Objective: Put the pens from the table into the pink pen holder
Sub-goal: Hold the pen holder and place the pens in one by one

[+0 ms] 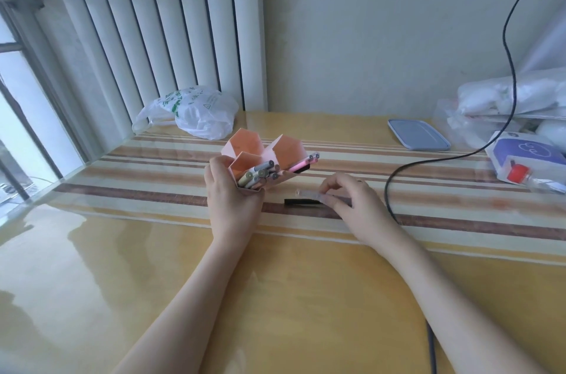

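Observation:
The pink pen holder has several hexagonal compartments and tilts toward me and to the right. My left hand grips its front left side. Several pens stick out of the front compartment, and more pens poke from the right one. A black pen lies flat on the table just right of the holder. My right hand pinches a clear pen just above the black one.
A white plastic bag sits at the back left by the radiator. A blue-grey lid lies at the back right. A black cable curves across the table behind my right hand. Packages fill the right edge.

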{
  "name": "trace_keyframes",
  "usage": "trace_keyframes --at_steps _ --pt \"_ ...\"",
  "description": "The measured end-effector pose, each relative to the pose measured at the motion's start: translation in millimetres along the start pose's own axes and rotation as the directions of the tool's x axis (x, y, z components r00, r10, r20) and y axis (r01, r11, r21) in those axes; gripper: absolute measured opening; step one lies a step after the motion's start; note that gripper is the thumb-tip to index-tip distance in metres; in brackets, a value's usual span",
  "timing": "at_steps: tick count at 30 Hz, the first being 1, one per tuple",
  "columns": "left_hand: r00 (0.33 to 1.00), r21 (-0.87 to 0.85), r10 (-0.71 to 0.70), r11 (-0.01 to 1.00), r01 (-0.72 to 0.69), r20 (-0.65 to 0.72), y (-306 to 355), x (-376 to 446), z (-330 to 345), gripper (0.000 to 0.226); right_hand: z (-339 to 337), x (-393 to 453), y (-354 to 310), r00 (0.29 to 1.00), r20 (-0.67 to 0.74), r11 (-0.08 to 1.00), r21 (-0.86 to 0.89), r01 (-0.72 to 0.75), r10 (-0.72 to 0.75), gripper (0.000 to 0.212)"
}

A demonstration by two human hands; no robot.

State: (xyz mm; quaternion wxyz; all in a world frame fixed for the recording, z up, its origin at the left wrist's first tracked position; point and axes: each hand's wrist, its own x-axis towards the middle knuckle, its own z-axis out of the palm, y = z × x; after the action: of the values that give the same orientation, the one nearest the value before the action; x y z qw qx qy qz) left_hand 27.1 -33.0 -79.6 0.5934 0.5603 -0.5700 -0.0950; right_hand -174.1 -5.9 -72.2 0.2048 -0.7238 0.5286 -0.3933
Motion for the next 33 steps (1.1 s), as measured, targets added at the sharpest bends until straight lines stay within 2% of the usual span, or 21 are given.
trace_keyframes --at_steps 1,3,5,8,12,17,20,25,27,29,31,33 --pt "1.000 0.003 0.002 1.000 -0.002 -0.002 0.1 -0.1 0.0 0.046 -3.4 0.0 -5.1 1.000 0.006 0.983 0.184 -0.026 0.026 0.005" --pt "1.000 0.006 0.006 1.000 -0.006 0.001 0.6 -0.7 -0.4 0.045 -10.2 -1.2 -14.7 0.999 0.042 0.863 0.503 -0.047 0.030 0.010" --pt "1.000 0.005 0.012 1.000 -0.012 0.011 1.2 -1.2 -0.9 0.044 -16.4 -2.9 -20.1 0.996 0.087 0.716 0.695 -0.067 0.009 0.010" --pt "1.000 0.004 0.005 1.000 -0.005 0.016 2.7 -1.2 -1.7 0.045 -20.9 -4.4 -22.8 0.989 0.138 0.570 0.817 -0.085 -0.050 0.010" --pt "1.000 0.000 -0.002 1.000 0.002 0.010 5.8 -2.1 -2.7 0.047 -23.0 -5.2 -21.6 0.978 0.192 0.483 0.866 -0.127 -0.087 0.014" --pt "1.000 0.004 -0.010 1.000 0.010 0.011 6.1 -2.2 -3.1 0.047 -22.1 -4.5 -19.1 0.966 0.249 0.477 0.859 -0.187 -0.070 0.020" --pt "1.000 0.004 -0.011 1.000 0.011 0.013 6.2 -2.2 -3.1 0.047 -22.2 -3.8 -25.9 0.969 0.246 0.492 0.844 -0.214 0.001 0.011" --pt "0.998 0.066 0.056 0.996 -0.059 0.043 6.3 -4.6 -2.2 0.048 -20.2 -1.0 -38.2 0.990 0.133 0.613 0.778 -0.138 0.055 0.015" --pt "0.994 0.101 0.082 0.991 -0.088 0.066 6.9 -6.2 -1.6 0.051 -20.4 -2.3 -44.2 0.985 0.171 0.643 0.755 -0.130 -0.002 0.021" --pt "0.993 0.122 0.094 0.987 -0.103 0.075 8.0 -7.0 -1.4 0.054 -19.8 -5.9 -50.4 0.982 0.184 0.733 0.674 -0.092 -0.045 0.034" --pt "0.992 0.129 0.101 0.985 -0.111 0.076 8.6 -7.3 -1.6 0.054 -16.9 -8.6 -56.0 0.996 0.084 0.811 0.585 -0.020 -0.036 0.042" --pt "0.991 0.135 0.107 0.984 -0.116 0.074 8.5 -7.3 -1.8 0.054 -14.4 -9.8 -60.8 0.997 -0.066 0.836 0.544 0.067 -0.037 0.040"
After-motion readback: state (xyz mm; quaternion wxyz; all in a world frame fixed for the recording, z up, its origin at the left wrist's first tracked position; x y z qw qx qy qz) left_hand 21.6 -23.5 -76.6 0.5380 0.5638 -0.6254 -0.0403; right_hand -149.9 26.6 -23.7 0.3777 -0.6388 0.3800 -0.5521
